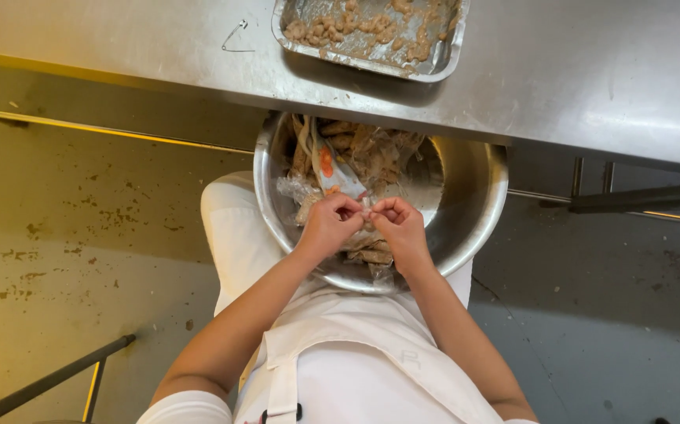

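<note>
Over the near rim of a steel bowl (pixel 477 224), held on the person's lap, a small shrimp (pixel 369 213) is pinched between both hands. The left hand (pixel 330 225) and the right hand (pixel 401 228) meet fingertip to fingertip, fingers curled in tight on the little piece, which is mostly hidden by them; it looks like a raw shrimp being peeled, though the view is too small to be sure. Holding it right above the bowl would let any bits fall back inside instead of onto the white apron (pixel 356 353).

Inside the bowl lies a heap of more grey-brown shrimp (pixel 371 153), too tangled to count, mixed with crumpled clear plastic wrap (pixel 297 188). One pale packet or tool with an orange mark (pixel 330 169) sits slanted among them, just beyond the left hand.

The bowl is tucked partly under the edge of a stainless counter (pixel 575 71), so the far side of it is hidden. On the counter, directly beyond the bowl, stands one shallow metal tray (pixel 444 64) holding a loose layer of pale peeled pieces (pixel 348 27), close enough for a short reach from the lap. A single bent wire clip (pixel 235 38) lies on the counter left of the tray. Below, a stained floor (pixel 65 235) shows on either side, yellowish to the left, grey to the right.
</note>
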